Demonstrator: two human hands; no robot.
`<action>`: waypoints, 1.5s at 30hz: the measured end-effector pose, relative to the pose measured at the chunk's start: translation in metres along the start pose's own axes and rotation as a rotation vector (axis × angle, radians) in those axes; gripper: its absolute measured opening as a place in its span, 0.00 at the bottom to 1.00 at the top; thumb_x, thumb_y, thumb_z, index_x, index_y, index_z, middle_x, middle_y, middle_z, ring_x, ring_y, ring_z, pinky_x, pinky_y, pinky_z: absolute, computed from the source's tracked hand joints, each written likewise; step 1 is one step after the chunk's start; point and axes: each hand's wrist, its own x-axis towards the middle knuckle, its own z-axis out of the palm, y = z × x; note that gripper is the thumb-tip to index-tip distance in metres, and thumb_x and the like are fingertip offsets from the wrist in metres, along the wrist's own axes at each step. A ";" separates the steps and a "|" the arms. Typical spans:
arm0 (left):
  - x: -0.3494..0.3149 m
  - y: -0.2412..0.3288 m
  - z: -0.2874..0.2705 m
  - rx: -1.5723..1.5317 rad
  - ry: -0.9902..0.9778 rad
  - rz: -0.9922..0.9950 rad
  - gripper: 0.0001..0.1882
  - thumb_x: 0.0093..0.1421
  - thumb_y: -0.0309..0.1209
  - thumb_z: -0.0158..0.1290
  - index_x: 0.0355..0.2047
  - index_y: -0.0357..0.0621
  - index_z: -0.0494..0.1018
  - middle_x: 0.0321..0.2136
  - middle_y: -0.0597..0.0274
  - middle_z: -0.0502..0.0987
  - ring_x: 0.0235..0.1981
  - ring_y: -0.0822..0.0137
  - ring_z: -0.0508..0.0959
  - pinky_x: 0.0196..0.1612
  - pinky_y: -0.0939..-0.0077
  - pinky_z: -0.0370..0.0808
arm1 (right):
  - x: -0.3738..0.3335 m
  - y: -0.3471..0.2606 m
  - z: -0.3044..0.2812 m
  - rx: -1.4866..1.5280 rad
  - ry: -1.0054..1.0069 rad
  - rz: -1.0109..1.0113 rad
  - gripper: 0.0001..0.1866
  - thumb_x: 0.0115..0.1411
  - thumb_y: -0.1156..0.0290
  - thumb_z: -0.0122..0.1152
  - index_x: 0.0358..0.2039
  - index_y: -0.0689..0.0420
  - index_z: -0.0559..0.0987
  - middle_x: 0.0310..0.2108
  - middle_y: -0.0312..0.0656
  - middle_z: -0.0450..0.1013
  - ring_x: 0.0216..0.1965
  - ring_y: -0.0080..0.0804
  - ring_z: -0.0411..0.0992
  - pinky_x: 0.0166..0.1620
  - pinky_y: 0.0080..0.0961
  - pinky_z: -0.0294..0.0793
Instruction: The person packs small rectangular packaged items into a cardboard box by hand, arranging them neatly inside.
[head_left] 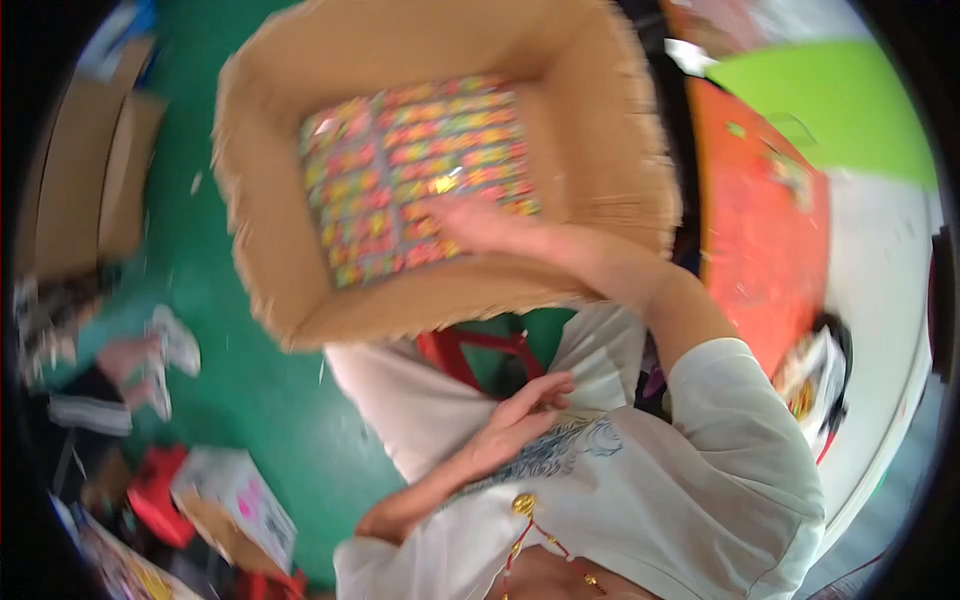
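The right hand (478, 225) lay open-fingered on colourful small packets (415, 170) inside the open brown cardboard box (600, 130); the left hand (520, 415) rested loosely open below the box, gripping nothing.

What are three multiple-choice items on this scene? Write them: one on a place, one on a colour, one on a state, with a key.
1. Where is the right hand?
A. Inside the cardboard box, on the colourful packets
B. On the orange table
C. On the floor

2. What colour is the floor?
A. Grey
B. Green
C. Brown

3. What is the state of the left hand?
A. Clamped on a red stool
B. Holding a packet
C. Open, holding nothing, lying against the white shirt

Key:
1 A, the forearm reaches over the box wall and the fingers lie on the packet layer.
2 B, green shows all around the box.
3 C, the fingers are spread loosely with nothing between them.
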 end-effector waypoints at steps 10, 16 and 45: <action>0.044 0.007 0.067 0.069 -0.054 0.020 0.27 0.58 0.20 0.42 0.60 0.39 0.57 0.55 0.54 0.65 0.52 0.65 0.68 0.56 0.72 0.61 | -0.185 -0.054 -0.193 -0.470 0.651 0.140 0.18 0.52 0.69 0.56 0.44 0.59 0.72 0.44 0.47 0.69 0.47 0.45 0.69 0.48 0.38 0.68; 0.098 0.019 0.122 0.197 -0.042 0.056 0.26 0.60 0.31 0.47 0.58 0.38 0.59 0.51 0.52 0.70 0.48 0.61 0.72 0.50 0.71 0.65 | -0.365 0.086 -0.256 -0.575 1.360 0.874 0.24 0.55 0.65 0.55 0.52 0.57 0.66 0.54 0.50 0.62 0.54 0.50 0.63 0.51 0.48 0.65; 0.277 0.053 0.125 0.492 0.357 0.327 0.26 0.60 0.35 0.46 0.58 0.41 0.61 0.52 0.56 0.65 0.46 0.68 0.69 0.41 0.75 0.68 | -0.439 0.182 -0.244 0.014 1.338 1.194 0.33 0.54 0.53 0.48 0.60 0.52 0.62 0.54 0.46 0.63 0.58 0.44 0.57 0.60 0.53 0.45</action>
